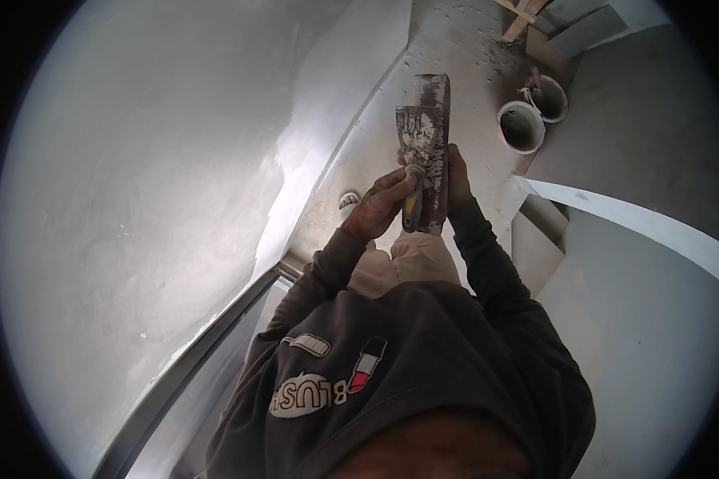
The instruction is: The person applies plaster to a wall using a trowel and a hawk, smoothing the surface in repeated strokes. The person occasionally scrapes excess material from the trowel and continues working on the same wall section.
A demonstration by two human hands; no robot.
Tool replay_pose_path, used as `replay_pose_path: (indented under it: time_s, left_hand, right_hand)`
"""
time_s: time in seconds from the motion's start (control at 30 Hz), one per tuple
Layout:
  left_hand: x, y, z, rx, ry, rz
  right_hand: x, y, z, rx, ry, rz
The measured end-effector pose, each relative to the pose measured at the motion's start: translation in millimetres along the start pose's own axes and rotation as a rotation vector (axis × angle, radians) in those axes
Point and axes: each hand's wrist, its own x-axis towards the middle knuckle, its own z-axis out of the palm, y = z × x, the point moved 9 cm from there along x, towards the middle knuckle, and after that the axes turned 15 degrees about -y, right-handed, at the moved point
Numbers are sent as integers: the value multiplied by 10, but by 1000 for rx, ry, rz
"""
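Note:
My left hand [382, 203] is closed around the grey-and-yellow handle of a putty knife [417, 132], whose wide blade points away from me and is crusted with whitish filler. Directly behind the knife is a long, flat, dark brown board [439, 191], streaked with the same pale material. My right hand [458, 177] grips this board along its right edge; most of its fingers are hidden behind it. The knife lies over the board's left side, seemingly against its face. Both tools are held up in front of my legs.
A smooth grey-white wall [152, 160] fills the left, with a dark metal frame [192, 367] lower down. At the far right stand two buckets, one with grey material [521, 128] and another with a tool [548, 100]. Wood pieces [523, 20] lie beyond on the spattered floor [463, 48].

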Motion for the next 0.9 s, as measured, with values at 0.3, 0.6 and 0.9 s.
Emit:
replay_pose_path:
  time_s: [0.3, 0.6, 0.9]
  left_hand:
    - [-31, 219, 77, 113, 128, 107]
    - [-161, 512, -184, 426, 495, 188]
    - [-116, 455, -272, 1000, 568, 161]
  right_hand:
    - [149, -215, 767, 111, -225, 11]
    - [-366, -820, 688, -995, 458, -17]
    - [-408, -420, 1606, -1602, 169, -25]
